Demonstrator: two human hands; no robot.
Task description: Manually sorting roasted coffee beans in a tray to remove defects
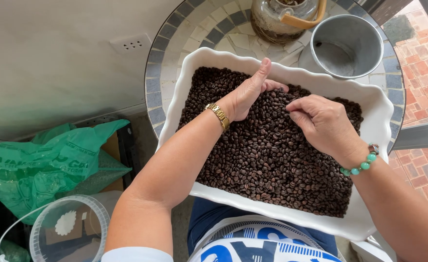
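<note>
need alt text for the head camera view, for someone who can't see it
Two bare hands sort dark roasted coffee beans heaped in a white scalloped dish on a mosaic table: the left hand rests on the beans with its thumb up, the right hand pinches at them. Behind stand a metal bucket and a glass jar; a green bag lies on the floor.

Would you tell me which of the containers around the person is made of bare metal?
The grey metal bucket on the mosaic table, beyond the white dish; the jug beside it is glass.
</note>
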